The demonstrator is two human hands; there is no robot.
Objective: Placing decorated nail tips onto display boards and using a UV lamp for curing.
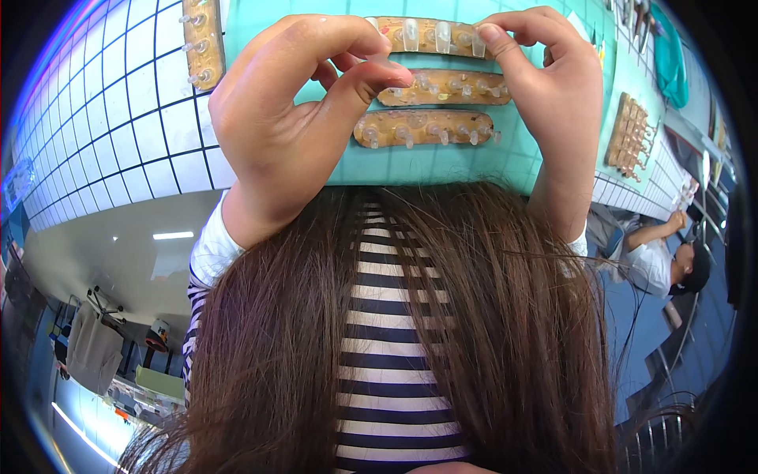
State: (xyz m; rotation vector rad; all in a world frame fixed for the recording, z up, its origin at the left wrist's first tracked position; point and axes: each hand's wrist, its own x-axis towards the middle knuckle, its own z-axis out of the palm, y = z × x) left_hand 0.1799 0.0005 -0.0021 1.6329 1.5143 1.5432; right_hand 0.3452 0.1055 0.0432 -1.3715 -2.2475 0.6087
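My left hand (284, 106) is at the left end of the farthest brown strip. A small translucent piece (380, 60), seemingly a nail tip, shows between its thumb and index finger. The thumb of my right hand (548, 74) presses on a clear nail tip (478, 47) at the strip's right end, with the index finger behind it. Two more clear nail tips, a left one (410, 35) and a right one (442, 37), stand on this wood-coloured peg strip (426, 52). Nearer to me lie a middle strip (441, 98) and a near strip (423, 118), both bearing small clear pegs.
The strips lie on a green mat (408, 172) over a white tiled tabletop (183, 130). Another peg strip (206, 53) is at the left. A brown rack (628, 133) with rows of pegs lies at the right. Farther right sits another person (654, 260) wearing a dark cap.
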